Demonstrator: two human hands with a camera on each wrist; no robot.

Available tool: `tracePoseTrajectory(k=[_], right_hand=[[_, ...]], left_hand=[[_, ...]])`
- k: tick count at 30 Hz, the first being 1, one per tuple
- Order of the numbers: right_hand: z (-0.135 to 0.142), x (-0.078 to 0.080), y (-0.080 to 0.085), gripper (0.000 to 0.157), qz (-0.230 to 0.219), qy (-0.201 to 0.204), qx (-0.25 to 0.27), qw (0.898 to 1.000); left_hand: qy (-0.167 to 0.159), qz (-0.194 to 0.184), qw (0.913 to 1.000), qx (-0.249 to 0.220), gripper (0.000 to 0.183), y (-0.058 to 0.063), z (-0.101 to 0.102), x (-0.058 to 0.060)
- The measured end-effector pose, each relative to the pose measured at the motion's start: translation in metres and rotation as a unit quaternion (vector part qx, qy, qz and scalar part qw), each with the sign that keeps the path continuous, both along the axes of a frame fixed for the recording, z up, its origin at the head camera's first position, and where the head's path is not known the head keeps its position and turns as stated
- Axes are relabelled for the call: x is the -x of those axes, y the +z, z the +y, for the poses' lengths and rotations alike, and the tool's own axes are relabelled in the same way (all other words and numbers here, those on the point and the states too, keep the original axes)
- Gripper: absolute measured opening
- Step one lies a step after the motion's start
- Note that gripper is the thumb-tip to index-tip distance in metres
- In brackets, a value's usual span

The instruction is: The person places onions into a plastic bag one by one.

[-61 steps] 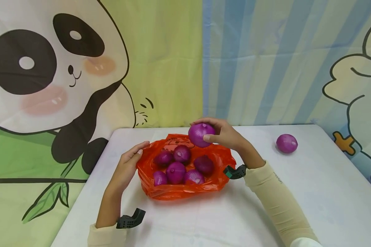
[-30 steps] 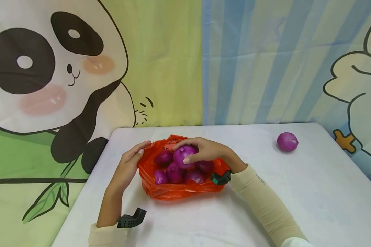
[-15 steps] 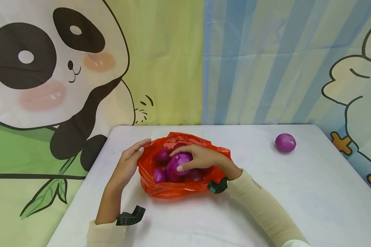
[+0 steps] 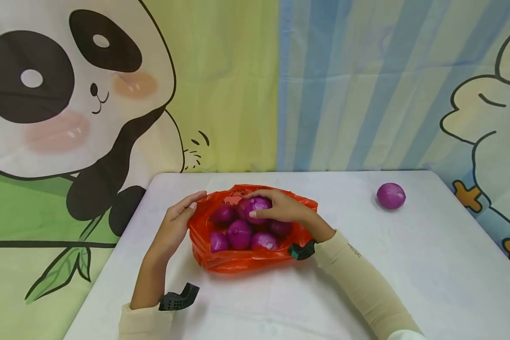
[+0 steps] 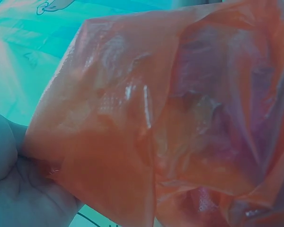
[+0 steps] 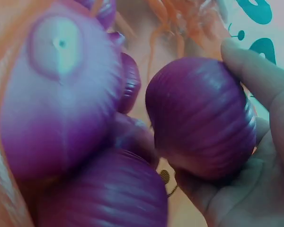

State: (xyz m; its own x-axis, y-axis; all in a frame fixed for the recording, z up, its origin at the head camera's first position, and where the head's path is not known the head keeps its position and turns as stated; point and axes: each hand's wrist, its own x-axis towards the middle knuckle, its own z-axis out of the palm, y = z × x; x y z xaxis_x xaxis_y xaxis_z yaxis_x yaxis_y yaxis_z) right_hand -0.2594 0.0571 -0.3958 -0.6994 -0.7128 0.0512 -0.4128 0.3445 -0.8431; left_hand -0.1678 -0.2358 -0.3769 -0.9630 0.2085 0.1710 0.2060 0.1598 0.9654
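Observation:
A red plastic bag (image 4: 246,264) lies with its mouth wide, several purple onions (image 4: 240,234) inside it. My left hand (image 4: 176,226) pinches the bag's left rim; in the left wrist view the bag's film (image 5: 104,123) runs between thumb and fingers, and the fingertips are hidden behind it. Over the bag, my right hand (image 4: 280,207) grips one onion (image 4: 257,208) among the others. The right wrist view shows that held onion (image 6: 201,118) between thumb and fingers, with other onions (image 6: 61,104) close by on the left.
A single purple onion (image 4: 391,196) sits on the white table (image 4: 344,203) at the back right. Behind the table hangs a curtain (image 4: 225,85) with a panda picture on the left. Each wrist carries a small black device, such as the left one (image 4: 179,297).
My right hand has brought its onion from above the bag's back right down into the bag, dipped left and front, then shifted slightly back and right. The left hand stays at the rim.

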Motion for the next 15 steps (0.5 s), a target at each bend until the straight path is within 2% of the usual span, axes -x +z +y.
tracePoseTrajectory(k=[7,15], right_hand=[[0.010,0.004,0.014,0.045,0.032,-0.004,0.024,0.999],[0.013,0.001,0.018,0.038,0.029,-0.011,0.046,0.998]], left_hand=[[0.006,-0.003,0.9999,0.012,0.043,0.000,0.000,0.000],[0.012,-0.002,0.9999,0.008,0.042,0.001,-0.002,0.000]])
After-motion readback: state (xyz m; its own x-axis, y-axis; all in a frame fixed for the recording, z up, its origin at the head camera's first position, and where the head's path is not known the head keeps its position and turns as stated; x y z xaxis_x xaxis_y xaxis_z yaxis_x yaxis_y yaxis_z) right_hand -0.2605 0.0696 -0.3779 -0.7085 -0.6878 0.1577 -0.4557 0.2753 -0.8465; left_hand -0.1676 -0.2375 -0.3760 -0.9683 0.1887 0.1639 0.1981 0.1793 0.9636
